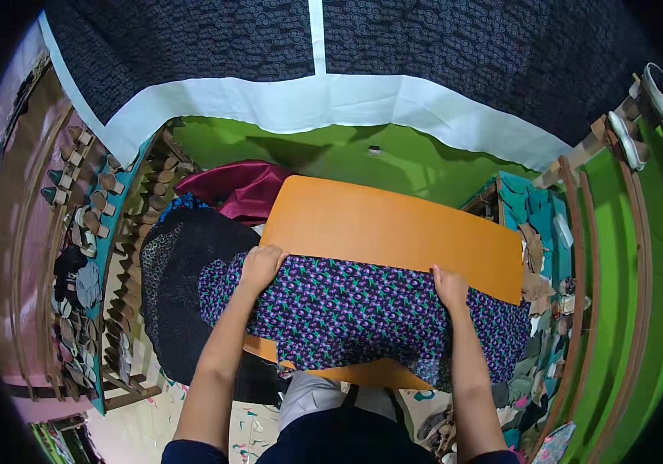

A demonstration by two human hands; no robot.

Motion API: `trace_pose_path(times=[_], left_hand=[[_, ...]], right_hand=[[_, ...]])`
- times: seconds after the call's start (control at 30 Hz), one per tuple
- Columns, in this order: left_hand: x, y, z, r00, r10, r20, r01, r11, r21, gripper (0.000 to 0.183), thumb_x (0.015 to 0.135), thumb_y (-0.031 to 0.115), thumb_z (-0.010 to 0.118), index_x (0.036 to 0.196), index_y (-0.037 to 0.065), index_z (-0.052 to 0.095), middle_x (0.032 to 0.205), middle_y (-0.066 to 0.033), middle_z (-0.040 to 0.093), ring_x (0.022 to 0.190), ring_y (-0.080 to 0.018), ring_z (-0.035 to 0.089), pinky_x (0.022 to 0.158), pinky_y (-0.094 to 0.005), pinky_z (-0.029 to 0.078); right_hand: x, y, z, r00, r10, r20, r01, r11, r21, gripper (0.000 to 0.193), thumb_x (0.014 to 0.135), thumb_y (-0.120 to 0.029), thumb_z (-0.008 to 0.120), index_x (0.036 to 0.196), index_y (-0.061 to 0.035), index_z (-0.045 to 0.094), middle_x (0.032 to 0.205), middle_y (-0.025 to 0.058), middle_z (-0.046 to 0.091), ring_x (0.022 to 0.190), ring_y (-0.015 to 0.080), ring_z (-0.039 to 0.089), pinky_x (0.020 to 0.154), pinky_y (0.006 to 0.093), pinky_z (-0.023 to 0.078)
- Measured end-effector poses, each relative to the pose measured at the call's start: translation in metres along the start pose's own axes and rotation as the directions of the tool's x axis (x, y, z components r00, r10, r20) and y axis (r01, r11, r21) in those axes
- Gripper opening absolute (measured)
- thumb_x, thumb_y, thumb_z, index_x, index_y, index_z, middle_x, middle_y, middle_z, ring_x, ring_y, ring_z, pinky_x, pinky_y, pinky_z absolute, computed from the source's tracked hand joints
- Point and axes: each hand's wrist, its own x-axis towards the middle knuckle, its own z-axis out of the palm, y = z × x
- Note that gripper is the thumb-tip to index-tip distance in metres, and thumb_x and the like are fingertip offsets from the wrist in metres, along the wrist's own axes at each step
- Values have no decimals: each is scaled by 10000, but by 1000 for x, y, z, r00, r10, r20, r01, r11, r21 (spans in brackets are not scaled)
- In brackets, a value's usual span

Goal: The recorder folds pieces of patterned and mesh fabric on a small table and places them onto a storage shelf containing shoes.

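Note:
A dark floral fabric [354,309] in purple and green lies across an orange board [393,220], its far edge running sideways over the middle. My left hand [263,267] is closed on the far left part of that edge, fingers curled. At the right, my right hand [450,288] pinches the same edge with the thumb pointing away from me. Between my hands the edge lies fairly straight. The near side of the fabric hangs over the board's front edge close to my lap. Some of my fingers are hidden under my hands.
A heap of black lacy cloth [180,286] and a shiny maroon cloth [250,189] lie left of the board. Shoe lasts fill a rack [126,301] further left. Scraps and shoe parts crowd a teal shelf [528,201] at right. A dark curtain [215,46] hangs ahead.

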Motion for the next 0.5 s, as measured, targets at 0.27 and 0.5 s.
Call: trace_pose_path(times=[0.27, 0.5], left_hand=[[24, 189, 35, 998, 51, -46, -47, 994, 94, 364, 794, 297, 522, 1083, 76, 515, 1152, -91, 494, 1078, -247, 450, 939, -444, 306], [48, 280, 86, 981, 122, -149, -140, 983, -119, 422, 817, 260, 517, 1172, 36, 473, 1197, -143, 458, 1174, -286, 382, 1003, -464, 252]], right_hand=[[0, -32, -11, 995, 55, 77, -55, 998, -10, 286, 809, -189, 500, 1036, -24, 552, 1042, 147, 535, 1015, 318, 473, 908, 463, 320], [-27, 25, -21, 977, 2, -215, 23, 993, 114, 286, 812, -209, 503, 1054, -66, 557, 1070, 96, 549, 1053, 247, 472, 966, 543, 246]])
